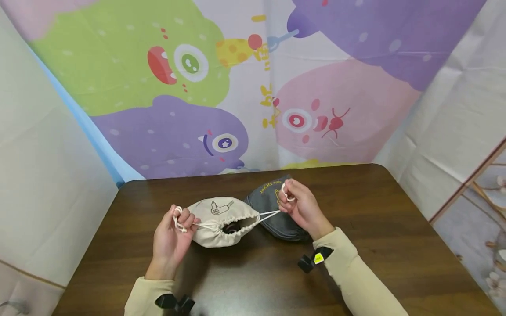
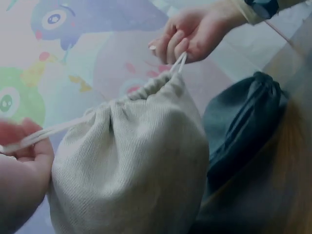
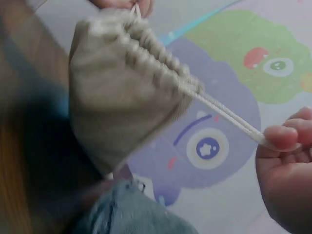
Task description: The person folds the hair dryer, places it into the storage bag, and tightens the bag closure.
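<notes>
A cream cloth drawstring bag (image 1: 215, 213) with a line drawing on its side hangs between my two hands, its gathered mouth partly open. Something dark and round (image 1: 231, 227) shows inside the mouth. My left hand (image 1: 172, 239) grips the white drawstring (image 1: 205, 225) on the left, a loop of it standing out above the fingers. On the other side my right hand (image 1: 302, 206) holds the right drawstring (image 1: 270, 215), with its knotted end looped over the fingers. Both strings are pulled taut, as the left wrist view (image 2: 63, 127) also has it on the left string.
A dark grey drawstring bag (image 1: 284, 224) with yellow lettering lies on the brown wooden table (image 1: 253, 281) behind my right hand. Cloth with cartoon creatures (image 1: 174, 136) hangs at the table's far edge, and pale sheets (image 1: 39, 145) stand at both sides.
</notes>
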Demonstrator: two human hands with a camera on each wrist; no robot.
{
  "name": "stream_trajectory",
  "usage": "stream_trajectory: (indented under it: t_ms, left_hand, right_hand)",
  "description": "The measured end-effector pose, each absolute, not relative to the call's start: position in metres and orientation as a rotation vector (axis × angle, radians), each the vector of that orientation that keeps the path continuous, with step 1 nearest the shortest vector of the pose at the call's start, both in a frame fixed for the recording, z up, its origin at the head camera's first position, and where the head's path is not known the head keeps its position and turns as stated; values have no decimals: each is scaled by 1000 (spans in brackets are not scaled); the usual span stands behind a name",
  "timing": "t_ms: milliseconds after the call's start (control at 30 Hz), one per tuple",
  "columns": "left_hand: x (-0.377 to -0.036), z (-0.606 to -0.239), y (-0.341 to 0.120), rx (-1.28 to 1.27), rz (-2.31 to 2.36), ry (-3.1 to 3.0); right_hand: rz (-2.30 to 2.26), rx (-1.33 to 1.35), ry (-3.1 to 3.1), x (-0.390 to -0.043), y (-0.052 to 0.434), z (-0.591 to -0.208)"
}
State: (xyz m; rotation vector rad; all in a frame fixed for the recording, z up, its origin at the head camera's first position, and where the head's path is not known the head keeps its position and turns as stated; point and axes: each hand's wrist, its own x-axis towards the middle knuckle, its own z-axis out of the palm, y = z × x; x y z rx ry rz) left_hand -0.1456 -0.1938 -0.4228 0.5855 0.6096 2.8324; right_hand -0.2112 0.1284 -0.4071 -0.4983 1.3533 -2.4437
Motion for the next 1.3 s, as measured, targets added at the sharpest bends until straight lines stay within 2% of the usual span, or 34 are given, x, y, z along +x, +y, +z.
stream_trajectory:
  t_ms: [433, 900, 1100, 1300]
  left_hand:
    - [-140, -449, -219, 214, 2753, 951]
    - [-139, -446, -208, 90, 2501, 1599]
    - [-138, -446, -206, 163, 2424, 1664]
    - [-141, -444, -207, 122, 2335, 1871]
  right_hand:
    - [-2059, -71, 1949, -209, 178, -428]
    - [-1856, -252, 2013, -202, 182, -425]
    - [-1883, -216, 2033, -204, 178, -426]
    - [-2019, -194, 1989, -210, 172, -420]
